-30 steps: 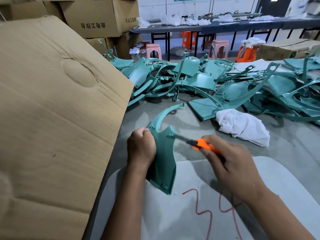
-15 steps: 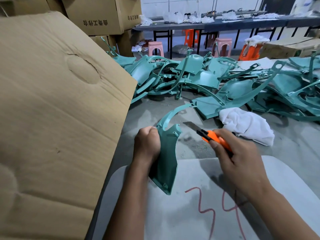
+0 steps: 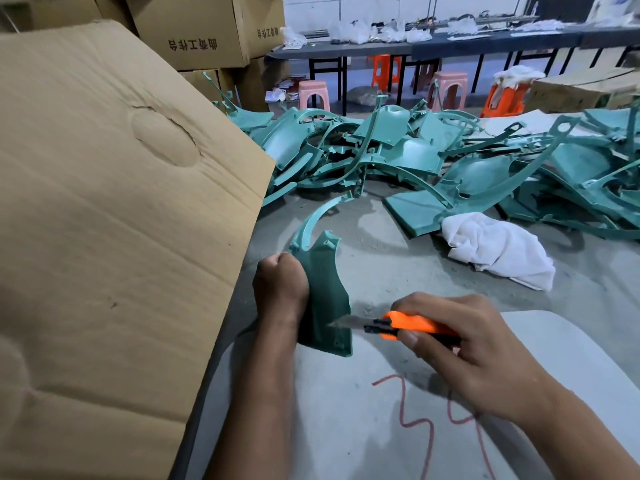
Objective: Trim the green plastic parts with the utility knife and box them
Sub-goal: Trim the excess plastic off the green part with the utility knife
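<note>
Grey table (image 3: 398, 258), knife (image 3: 398, 325) against part (image 3: 325, 289)

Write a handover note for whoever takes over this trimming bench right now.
Left hand grips the green part, standing it on the grey board.
Right hand holds the orange utility knife, blade out and at the part's lower right edge.
Pile of green parts lies further back on the table, beside a white rag. Cardboard box flap at left.
Done: trimming underway.
Left: finish this edge, box it, work through the pile.
</note>
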Action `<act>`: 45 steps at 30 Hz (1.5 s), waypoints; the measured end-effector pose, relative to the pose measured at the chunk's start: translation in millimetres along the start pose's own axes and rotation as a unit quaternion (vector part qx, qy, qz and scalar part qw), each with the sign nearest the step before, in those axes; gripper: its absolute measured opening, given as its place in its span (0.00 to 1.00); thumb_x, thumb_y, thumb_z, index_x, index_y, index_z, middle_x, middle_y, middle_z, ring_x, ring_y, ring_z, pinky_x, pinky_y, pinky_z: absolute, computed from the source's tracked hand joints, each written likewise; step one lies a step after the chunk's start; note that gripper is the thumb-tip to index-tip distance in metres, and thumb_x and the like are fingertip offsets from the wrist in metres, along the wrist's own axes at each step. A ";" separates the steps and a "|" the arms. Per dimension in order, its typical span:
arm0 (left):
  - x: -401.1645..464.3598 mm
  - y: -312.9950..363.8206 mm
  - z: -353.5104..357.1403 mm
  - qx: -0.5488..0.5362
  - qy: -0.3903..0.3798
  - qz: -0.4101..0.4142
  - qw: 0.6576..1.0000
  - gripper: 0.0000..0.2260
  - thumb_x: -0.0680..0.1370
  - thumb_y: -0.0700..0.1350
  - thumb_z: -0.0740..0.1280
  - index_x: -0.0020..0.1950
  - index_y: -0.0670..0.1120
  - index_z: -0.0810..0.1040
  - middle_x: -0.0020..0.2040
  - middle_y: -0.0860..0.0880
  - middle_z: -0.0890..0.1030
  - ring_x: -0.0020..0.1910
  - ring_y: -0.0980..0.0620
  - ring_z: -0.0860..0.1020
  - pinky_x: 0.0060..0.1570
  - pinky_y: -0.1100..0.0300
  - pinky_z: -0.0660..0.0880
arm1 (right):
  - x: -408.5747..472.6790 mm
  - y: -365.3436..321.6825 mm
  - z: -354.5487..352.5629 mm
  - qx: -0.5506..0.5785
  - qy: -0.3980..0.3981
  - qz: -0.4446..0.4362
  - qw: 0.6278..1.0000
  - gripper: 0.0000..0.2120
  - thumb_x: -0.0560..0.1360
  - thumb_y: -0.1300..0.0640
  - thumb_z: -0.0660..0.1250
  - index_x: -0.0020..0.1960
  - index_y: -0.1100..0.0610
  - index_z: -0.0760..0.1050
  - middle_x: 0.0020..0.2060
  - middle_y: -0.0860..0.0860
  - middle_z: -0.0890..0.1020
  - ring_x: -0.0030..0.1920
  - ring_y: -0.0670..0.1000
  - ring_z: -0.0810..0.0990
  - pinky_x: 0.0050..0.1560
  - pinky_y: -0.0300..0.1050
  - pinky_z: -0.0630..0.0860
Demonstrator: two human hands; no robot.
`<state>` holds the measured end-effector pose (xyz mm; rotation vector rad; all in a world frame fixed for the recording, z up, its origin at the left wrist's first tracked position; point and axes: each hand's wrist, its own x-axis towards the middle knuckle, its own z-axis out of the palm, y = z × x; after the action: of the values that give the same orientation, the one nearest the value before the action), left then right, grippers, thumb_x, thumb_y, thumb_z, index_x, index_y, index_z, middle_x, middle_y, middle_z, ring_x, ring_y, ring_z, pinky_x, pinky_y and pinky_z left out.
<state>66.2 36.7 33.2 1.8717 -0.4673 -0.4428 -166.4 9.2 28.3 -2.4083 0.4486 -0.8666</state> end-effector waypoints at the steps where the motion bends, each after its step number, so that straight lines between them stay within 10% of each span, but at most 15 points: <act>1: 1.8 -0.5 -0.1 0.000 0.005 -0.003 1.000 0.14 0.80 0.39 0.56 0.53 0.35 0.81 0.57 0.36 0.82 0.54 0.37 0.78 0.48 0.53 0.72 | -0.1 -0.5 0.5 0.006 0.000 -0.002 1.000 0.04 0.83 0.52 0.65 0.52 0.46 0.78 0.31 0.45 0.74 0.29 0.48 0.71 0.30 0.44 0.65; 15: 6.3 -6.0 -4.8 0.019 0.100 -0.021 0.995 0.18 0.83 0.45 0.55 0.63 0.40 0.81 0.60 0.38 0.82 0.59 0.36 0.79 0.62 0.44 0.76 | -1.8 9.3 0.3 -0.044 0.050 0.026 0.997 0.04 0.82 0.49 0.65 0.53 0.44 0.79 0.31 0.44 0.74 0.30 0.48 0.72 0.31 0.44 0.67; 24: 16.2 -17.0 0.6 0.001 0.010 0.015 1.000 0.15 0.86 0.46 0.56 0.45 0.41 0.76 0.49 0.40 0.82 0.41 0.47 0.76 0.44 0.55 0.70 | -2.7 32.2 -0.5 -0.109 0.097 0.111 0.983 0.03 0.84 0.47 0.62 0.52 0.42 0.74 0.32 0.47 0.79 0.31 0.50 0.77 0.34 0.55 0.76; 32: 17.0 -13.1 -0.4 -0.026 0.020 0.024 0.999 0.15 0.86 0.44 0.55 0.50 0.38 0.78 0.54 0.37 0.82 0.55 0.37 0.80 0.58 0.47 0.76 | -1.1 21.1 -2.9 0.014 0.039 0.030 0.999 0.05 0.82 0.55 0.66 0.51 0.45 0.77 0.33 0.48 0.77 0.30 0.50 0.74 0.33 0.39 0.66; 38: 15.0 -15.1 6.1 -0.026 -0.024 0.021 0.999 0.16 0.86 0.43 0.55 0.58 0.34 0.79 0.57 0.36 0.82 0.58 0.37 0.79 0.57 0.51 0.75 | -0.1 17.7 -4.3 -0.014 0.102 0.053 0.993 0.04 0.82 0.53 0.65 0.51 0.47 0.78 0.32 0.47 0.77 0.32 0.51 0.74 0.34 0.47 0.70; 45: 10.7 -18.4 9.5 -0.076 -0.105 -0.009 0.991 0.15 0.86 0.42 0.55 0.42 0.42 0.74 0.40 0.45 0.78 0.40 0.48 0.76 0.41 0.58 0.72 | 3.0 -2.2 12.5 0.044 0.058 0.006 0.997 0.04 0.83 0.54 0.64 0.52 0.49 0.77 0.32 0.49 0.73 0.30 0.50 0.71 0.32 0.44 0.65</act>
<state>72.5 29.5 12.0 1.6901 -0.5419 -0.6742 -155.6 14.2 22.9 -2.2798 0.4590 -1.0042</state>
